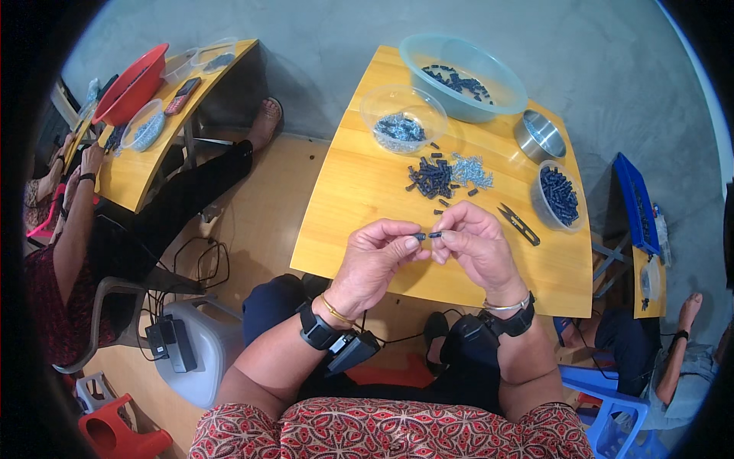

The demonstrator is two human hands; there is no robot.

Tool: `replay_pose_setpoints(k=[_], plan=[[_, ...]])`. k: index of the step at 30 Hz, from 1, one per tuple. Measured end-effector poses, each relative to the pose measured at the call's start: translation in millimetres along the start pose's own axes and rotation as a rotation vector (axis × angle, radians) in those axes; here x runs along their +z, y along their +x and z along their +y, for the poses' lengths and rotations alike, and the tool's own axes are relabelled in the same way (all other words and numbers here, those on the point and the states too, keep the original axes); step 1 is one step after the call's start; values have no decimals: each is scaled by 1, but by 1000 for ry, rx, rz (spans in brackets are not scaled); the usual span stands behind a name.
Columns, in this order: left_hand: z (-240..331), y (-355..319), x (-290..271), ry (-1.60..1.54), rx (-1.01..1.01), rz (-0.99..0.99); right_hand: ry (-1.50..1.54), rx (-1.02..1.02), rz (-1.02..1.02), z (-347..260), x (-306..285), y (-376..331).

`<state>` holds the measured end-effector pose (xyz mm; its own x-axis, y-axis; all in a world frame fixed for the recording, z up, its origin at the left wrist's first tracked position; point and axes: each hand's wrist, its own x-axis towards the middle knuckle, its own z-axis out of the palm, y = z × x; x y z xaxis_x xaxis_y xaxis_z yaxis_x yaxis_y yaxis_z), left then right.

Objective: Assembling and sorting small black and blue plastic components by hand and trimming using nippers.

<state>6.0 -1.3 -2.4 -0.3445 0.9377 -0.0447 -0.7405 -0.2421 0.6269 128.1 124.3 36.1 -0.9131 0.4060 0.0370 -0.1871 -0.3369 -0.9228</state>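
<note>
My left hand (377, 256) and my right hand (475, 245) meet over the front of the wooden table (359, 199). Between the fingertips of both hands is a small dark plastic piece (427, 236); each hand pinches one end of it. Just beyond my hands lies a heap of similar dark pieces (430, 178), with a pile of small silvery metal parts (471, 171) beside it. A pair of black thread snips (519, 223) lies to the right of my right hand.
A clear bowl (403, 118) holds bluish parts, a big pale-blue bowl (462, 76) and a small clear tub (560, 196) hold dark pieces, and a steel bowl (540, 136) stands between them. Another person sits at a left table with a red basin (131, 84). A blue tray (636, 200) is right.
</note>
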Motion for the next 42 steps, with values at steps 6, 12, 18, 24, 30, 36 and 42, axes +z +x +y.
replay_pose_setpoints(k=[6,12,18,24,30,36,42], plan=[[-1,0,2,53,39,25,-2,27,16,3,1,0],[-1,1,1,40,-18,36,-11,27,17,6,2,1],[1,0,1,43,-55,16,-66,-8,5,7,2,2],[-6,1,0,139,66,56,-11,36,40,9,4,1],[-7,0,-1,347,281,71,194,58,73,16,9,0],[-6,0,-3,513,437,16,313,80,60,20,12,1],[-5,3,-5,475,375,31,127,-6,54,26,11,2]])
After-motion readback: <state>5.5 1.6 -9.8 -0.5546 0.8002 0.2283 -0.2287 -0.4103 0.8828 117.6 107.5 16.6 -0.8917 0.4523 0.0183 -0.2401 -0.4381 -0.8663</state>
